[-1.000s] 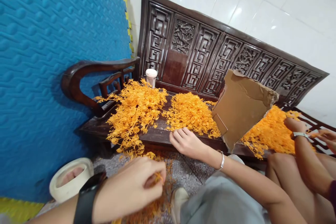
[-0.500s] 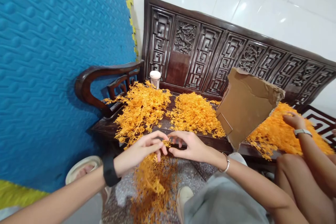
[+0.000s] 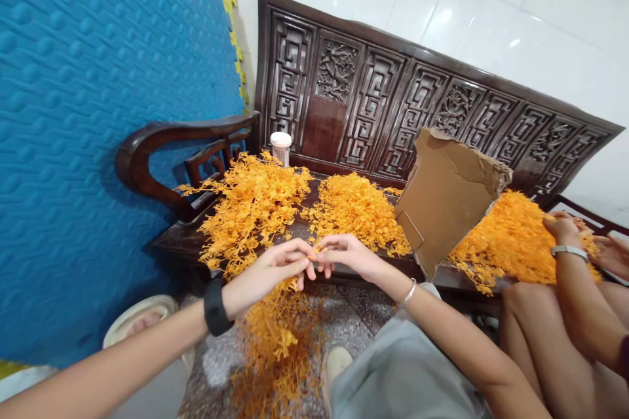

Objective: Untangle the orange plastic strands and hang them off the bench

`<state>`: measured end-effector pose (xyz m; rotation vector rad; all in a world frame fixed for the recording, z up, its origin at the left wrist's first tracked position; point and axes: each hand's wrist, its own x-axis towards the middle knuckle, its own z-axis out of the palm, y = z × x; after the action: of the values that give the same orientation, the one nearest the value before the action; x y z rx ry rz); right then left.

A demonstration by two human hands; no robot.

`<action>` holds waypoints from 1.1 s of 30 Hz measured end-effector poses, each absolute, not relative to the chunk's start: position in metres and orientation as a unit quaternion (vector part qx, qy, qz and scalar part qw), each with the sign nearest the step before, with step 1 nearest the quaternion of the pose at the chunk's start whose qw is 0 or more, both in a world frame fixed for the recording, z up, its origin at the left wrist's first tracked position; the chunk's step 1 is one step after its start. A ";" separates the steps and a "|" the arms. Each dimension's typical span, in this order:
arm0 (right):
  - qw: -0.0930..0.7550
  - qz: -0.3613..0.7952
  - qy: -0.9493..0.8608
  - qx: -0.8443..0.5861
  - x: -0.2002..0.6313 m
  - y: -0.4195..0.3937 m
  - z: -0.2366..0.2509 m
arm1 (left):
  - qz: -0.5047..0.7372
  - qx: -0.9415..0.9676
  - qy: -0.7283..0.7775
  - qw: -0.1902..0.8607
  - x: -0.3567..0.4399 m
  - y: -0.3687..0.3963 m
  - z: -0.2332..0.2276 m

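Orange plastic sprig cluster [image 3: 280, 340] hangs below both hands over the floor. Left hand [image 3: 268, 272] and right hand [image 3: 346, 255] pinch its top, fingertips meeting. Two sorted heaps [image 3: 255, 203] lie on the counter [image 3: 289, 249]; the hanging bunch looks unfinished.
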<state>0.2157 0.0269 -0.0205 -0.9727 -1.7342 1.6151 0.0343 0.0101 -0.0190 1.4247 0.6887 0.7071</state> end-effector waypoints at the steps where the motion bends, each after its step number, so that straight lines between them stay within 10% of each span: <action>1: 0.287 0.598 -0.653 -0.366 0.217 0.028 -0.021 | 0.304 0.632 0.304 0.645 0.036 0.011 -0.020; 17: 0.256 0.590 -0.700 -0.310 0.233 0.041 -0.028 | 0.259 0.617 0.356 0.652 0.041 0.016 -0.017; 33: 0.424 0.032 -0.583 -0.692 0.343 0.113 -0.053 | 0.339 0.467 0.428 0.696 0.041 -0.007 -0.015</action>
<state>0.3428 0.1128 -0.0529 -1.7313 -1.4587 0.0797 0.0413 -0.0075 -0.0151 1.0410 0.9558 0.7564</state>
